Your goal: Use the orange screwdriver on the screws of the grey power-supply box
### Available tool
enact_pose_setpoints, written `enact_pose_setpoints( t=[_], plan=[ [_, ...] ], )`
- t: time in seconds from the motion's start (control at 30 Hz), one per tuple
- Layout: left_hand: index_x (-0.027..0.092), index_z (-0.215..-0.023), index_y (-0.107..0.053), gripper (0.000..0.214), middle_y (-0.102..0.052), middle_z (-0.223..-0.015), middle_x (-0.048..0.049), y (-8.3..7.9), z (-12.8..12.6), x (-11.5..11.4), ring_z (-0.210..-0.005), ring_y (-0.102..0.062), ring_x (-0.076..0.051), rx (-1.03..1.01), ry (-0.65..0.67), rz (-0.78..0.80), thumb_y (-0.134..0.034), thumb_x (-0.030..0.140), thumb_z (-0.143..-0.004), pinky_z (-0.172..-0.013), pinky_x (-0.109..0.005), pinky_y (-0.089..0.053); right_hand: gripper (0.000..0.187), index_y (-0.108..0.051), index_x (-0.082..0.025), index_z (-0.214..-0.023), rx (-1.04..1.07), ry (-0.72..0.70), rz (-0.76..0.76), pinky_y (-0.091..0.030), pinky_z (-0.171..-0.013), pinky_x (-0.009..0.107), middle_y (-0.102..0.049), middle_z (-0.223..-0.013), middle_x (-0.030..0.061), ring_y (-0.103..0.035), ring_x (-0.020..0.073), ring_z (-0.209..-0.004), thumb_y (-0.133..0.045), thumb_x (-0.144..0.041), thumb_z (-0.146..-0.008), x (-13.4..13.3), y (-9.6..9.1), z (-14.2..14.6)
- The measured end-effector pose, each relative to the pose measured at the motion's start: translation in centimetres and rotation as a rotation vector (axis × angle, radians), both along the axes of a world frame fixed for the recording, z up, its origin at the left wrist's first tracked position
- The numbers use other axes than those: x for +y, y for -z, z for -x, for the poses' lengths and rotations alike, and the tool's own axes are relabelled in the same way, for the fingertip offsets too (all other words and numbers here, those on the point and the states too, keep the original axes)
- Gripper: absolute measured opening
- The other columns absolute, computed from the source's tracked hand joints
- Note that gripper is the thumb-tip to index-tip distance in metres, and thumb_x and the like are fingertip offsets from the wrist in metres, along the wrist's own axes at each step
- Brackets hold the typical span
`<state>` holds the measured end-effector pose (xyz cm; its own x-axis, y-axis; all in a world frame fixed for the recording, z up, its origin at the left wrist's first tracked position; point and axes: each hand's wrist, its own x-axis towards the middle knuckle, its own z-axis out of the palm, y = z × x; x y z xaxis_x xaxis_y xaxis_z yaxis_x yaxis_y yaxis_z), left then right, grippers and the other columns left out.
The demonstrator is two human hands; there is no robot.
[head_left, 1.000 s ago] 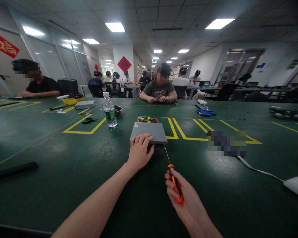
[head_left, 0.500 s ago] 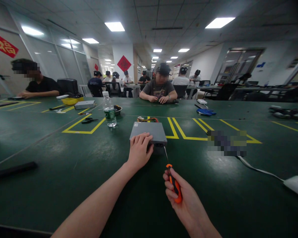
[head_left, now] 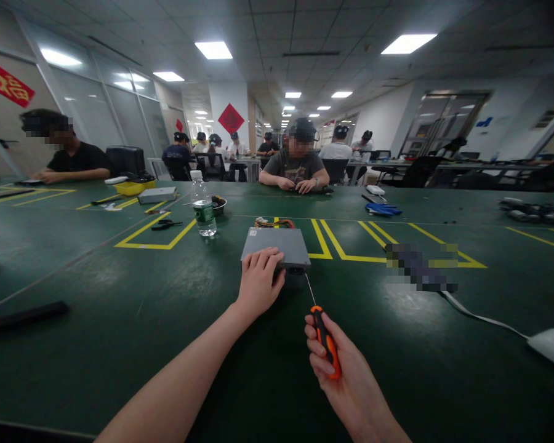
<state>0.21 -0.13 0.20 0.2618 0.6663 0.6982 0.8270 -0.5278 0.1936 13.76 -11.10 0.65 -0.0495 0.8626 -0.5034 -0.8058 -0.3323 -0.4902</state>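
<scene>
A grey metal computer power supply point(head_left: 289, 243) lies on the green table in front of me, its bundle of coloured cables point(head_left: 281, 223) at the far side. My left hand point(head_left: 260, 278) grips its near left part, fingers over the top and thumb against the front face by the socket. Closed around the orange and black handle of a screwdriver point(head_left: 324, 335) is my right hand point(head_left: 339, 357). The thin shaft points up and left, its tip at the lower right corner of the front face. Whether the tip sits in a screw is too small to tell.
A water bottle point(head_left: 204, 206) stands left of the power supply, near black pliers point(head_left: 166, 225) and a bowl point(head_left: 219, 205). To the right lie a blurred dark object point(head_left: 415, 267) and a white cable point(head_left: 480, 317). Across the table sits a person point(head_left: 295, 163).
The screwdriver handle has turned a little in my right hand and shifted slightly right. My left hand and the power supply have stayed in place.
</scene>
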Motion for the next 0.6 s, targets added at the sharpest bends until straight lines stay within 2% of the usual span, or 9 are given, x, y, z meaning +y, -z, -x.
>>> enact_pose_setpoints(
  t=[0.13, 0.3, 0.6],
  plan=[
    [0.024, -0.107, -0.050, 0.026, -0.055, -0.118, -0.0035, -0.10, 0.00, -0.04, -0.113, -0.045, -0.020, -0.001, 0.004, -0.004, -0.049, 0.025, -0.081, -0.094, -0.038, -0.030, 0.018, -0.059, -0.012, -0.086, -0.009, -0.010, -0.016, -0.025, -0.029, 0.010, -0.051, -0.064, 0.0004, -0.036, 0.0008, -0.039, -0.050, -0.027, -0.083, 0.07, 0.18, -0.03],
    [0.024, -0.108, -0.050, 0.027, -0.054, -0.119, -0.0038, -0.16, 0.05, -0.12, -0.113, -0.045, -0.020, 0.008, -0.003, -0.006, -0.049, 0.024, -0.082, -0.094, -0.039, -0.031, 0.010, -0.056, -0.012, -0.075, -0.074, 0.025, -0.036, -0.024, -0.029, 0.009, -0.052, -0.066, -0.0003, -0.035, 0.0000, -0.040, -0.062, -0.021, -0.074, -0.12, 0.28, 0.02],
    [0.024, -0.107, -0.051, 0.027, -0.055, -0.117, -0.0045, -0.18, 0.01, -0.12, -0.111, -0.046, -0.021, 0.003, -0.009, -0.017, -0.050, 0.024, -0.081, -0.093, -0.039, -0.032, 0.022, -0.060, -0.010, -0.085, 0.024, -0.038, -0.007, -0.025, -0.029, 0.010, -0.049, -0.061, -0.0006, -0.034, 0.0012, -0.039, -0.045, -0.027, -0.086, -0.02, 0.19, 0.08]
  ],
)
